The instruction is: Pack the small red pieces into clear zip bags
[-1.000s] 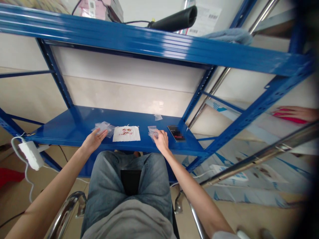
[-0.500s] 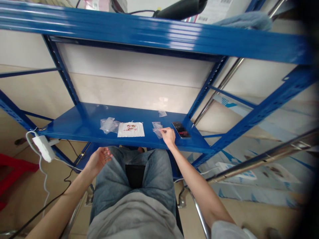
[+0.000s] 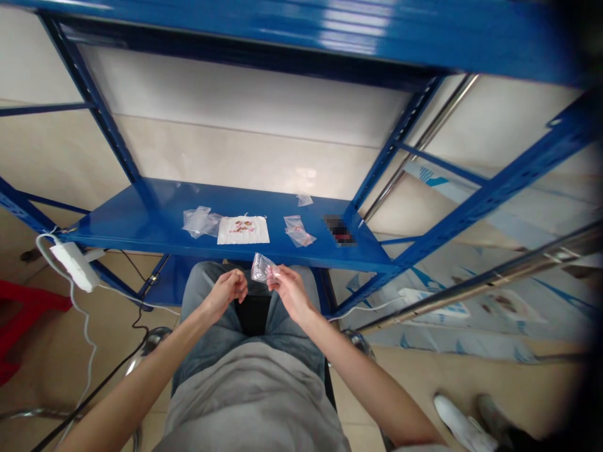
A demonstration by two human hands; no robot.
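My right hand (image 3: 288, 291) pinches a small clear plastic bag (image 3: 261, 268) above my lap, in front of the blue shelf (image 3: 141, 220). My left hand (image 3: 226, 293) is close beside it, fingers curled and pinched together; what they hold is too small to make out. On the shelf lie a white sheet with small red pieces (image 3: 243, 229), a pile of empty clear bags (image 3: 200, 221) to its left, and more clear bags, one with red pieces (image 3: 298, 231), to its right.
A dark phone (image 3: 337, 230) lies at the shelf's right end, and another small bag (image 3: 304, 200) farther back. A white power strip (image 3: 70, 266) hangs with cables at the left. Blue uprights and steel rails stand right. A person's white shoes (image 3: 464, 422) show bottom right.
My right hand has lifted a clear bag off the shelf and drawn it back over my lap. My left hand left the bag pile, dropped, then came in beside the bag.
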